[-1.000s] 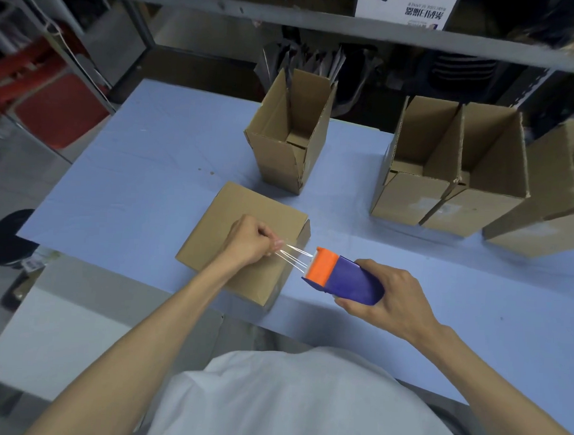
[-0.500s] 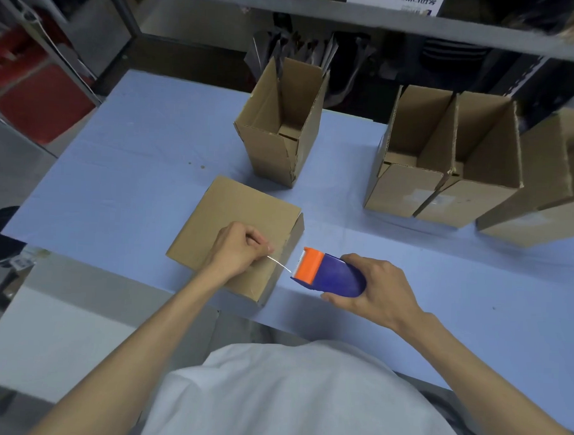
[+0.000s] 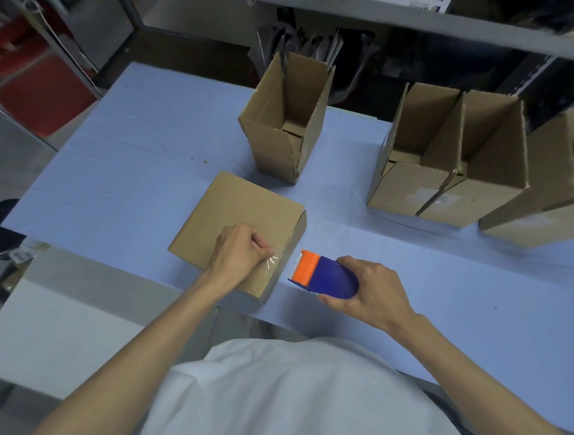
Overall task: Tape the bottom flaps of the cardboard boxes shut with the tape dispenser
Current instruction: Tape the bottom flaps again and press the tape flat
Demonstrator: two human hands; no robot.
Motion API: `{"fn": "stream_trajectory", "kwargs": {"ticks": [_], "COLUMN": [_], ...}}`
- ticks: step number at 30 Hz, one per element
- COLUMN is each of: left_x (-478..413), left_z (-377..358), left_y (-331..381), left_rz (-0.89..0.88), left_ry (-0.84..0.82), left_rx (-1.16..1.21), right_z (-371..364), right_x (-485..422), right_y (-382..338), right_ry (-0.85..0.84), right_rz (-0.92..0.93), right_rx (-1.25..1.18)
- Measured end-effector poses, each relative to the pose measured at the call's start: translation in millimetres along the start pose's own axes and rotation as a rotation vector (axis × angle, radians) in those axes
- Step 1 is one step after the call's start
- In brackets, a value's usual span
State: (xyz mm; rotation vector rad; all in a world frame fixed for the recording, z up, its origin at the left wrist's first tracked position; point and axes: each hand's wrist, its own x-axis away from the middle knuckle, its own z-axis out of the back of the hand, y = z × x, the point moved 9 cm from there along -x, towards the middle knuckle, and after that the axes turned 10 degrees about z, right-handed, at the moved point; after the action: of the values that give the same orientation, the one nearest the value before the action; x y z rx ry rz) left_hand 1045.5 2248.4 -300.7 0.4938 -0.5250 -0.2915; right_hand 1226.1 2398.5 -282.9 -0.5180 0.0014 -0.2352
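Note:
A cardboard box [image 3: 233,211] lies on its side at the near edge of the blue table [image 3: 143,152], its bottom end facing right. My left hand [image 3: 239,253] rests on its top near the right edge, fingers pinched on the clear tape end [image 3: 272,259]. My right hand [image 3: 371,295] grips the blue and orange tape dispenser [image 3: 322,274] just right of the box's end, its orange mouth close to the box.
An open upright box [image 3: 283,125] stands behind the lying one. Two open boxes [image 3: 446,158] stand side by side at the right, another box [image 3: 549,196] beyond them. A metal shelf frame [image 3: 386,11] spans the back.
The dispenser has moved left, closer to the box's end, so the tape strand between it and my left hand is shorter. My left hand has pressed the tape down on the box top.

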Motion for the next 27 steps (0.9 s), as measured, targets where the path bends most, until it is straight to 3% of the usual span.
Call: {"fn": "stream_trajectory", "kwargs": {"ticks": [6, 10, 16, 23, 27], "left_x": [-4, -14, -10, -12, -2], "left_z": [-1, 11, 9, 11, 0], "left_y": [19, 4, -20, -20, -5], "left_rz": [-0.072, 0.008, 0.007, 0.033, -0.112], "left_ry": [-0.001, 0.039, 0.070, 0.066, 0.065], "left_rx": [-0.289, -0.462, -0.242, -0.217, -0.183], "right_z": [-7, -8, -24, -38, 14], "right_x": [-1, -4, -32, -43, -32], "right_y": [1, 1, -19, -18, 14], "right_ry": [-0.036, -0.083, -0.196, -0.285, -0.084], "right_rz": [0.006, -0.011, -0.045, -0.032, -0.131], "right_rx": [0.001, 0.019, 0.146, 0.367, 0.232]}}
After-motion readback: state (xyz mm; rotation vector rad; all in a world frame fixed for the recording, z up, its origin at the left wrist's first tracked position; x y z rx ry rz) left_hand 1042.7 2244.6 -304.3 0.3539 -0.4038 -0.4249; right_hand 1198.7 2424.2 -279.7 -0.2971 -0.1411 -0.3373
